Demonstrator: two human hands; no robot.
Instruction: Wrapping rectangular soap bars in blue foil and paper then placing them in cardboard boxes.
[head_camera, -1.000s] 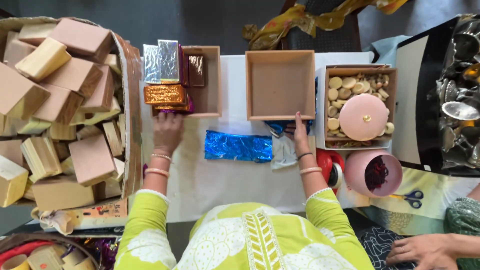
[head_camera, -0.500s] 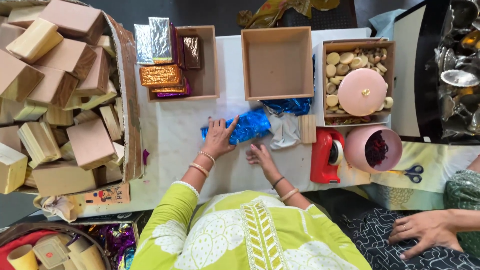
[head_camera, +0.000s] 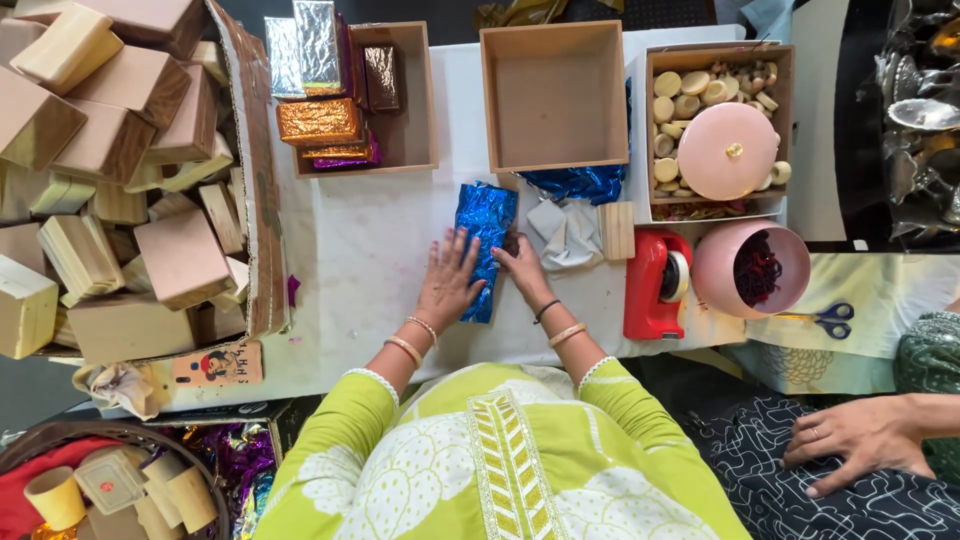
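1. The left hand (head_camera: 447, 283) lies palm down on the white table (head_camera: 365, 260), fingers spread and pointing away from the person, the fingertips resting on the left edge of the blue foil (head_camera: 485, 245).
2. Its forearm runs in from the lower left in a green sleeve, with two bangles at the wrist.
3. The right hand (head_camera: 520, 272) sits just right of the foil, wrist bent inward, fingers close together and curled against the foil's right edge; whether they pinch it I cannot tell.
4. Its forearm comes up from the lower right, also with bangles at the wrist.
5. The foil is a long, crinkled strip lying lengthwise away from the person, between the two hands and near the middle of the table, its far end just below the empty box (head_camera: 555, 95).
6. More blue foil (head_camera: 580, 183) lies bunched under that box's near right corner.
7. Beside the right hand lie a grey cloth (head_camera: 565, 232) and a small wood block (head_camera: 616, 230), with a red tape dispenser (head_camera: 652, 285) further right.
8. Another person's hand (head_camera: 860, 440) rests flat on dark patterned fabric at the lower right, well apart.
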